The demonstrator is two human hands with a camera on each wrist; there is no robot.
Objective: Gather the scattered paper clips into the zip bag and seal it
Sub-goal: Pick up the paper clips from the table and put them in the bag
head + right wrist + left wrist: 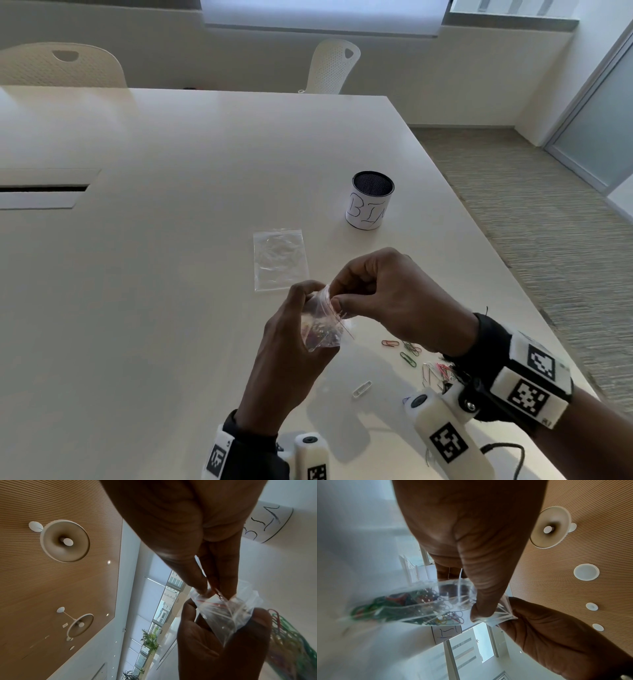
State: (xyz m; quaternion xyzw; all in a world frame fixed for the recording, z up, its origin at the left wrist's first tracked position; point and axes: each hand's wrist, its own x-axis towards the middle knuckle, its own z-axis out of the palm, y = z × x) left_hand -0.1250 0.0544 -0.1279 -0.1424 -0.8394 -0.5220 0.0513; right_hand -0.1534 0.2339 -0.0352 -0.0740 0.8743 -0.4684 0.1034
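Note:
A small clear zip bag (322, 330) with a red zip strip hangs above the table, with several coloured paper clips (450, 616) inside it. My left hand (305, 301) grips the bag's body, its thumb (488, 588) pressing the plastic. My right hand (335, 295) pinches the bag's mouth (214, 597) between thumb and forefinger. Something thin and dark sits between those fingertips; I cannot tell what it is. Loose paper clips (409, 351) lie on the table (171, 308) under my right wrist, a white one (362, 389) nearer me.
A second, empty zip bag (279, 260) lies flat just beyond my hands. A black mesh cup with a paper label reading BIN (372, 200) stands farther back right. The table's right edge (479, 219) runs close by. Two white chairs stand at the far side.

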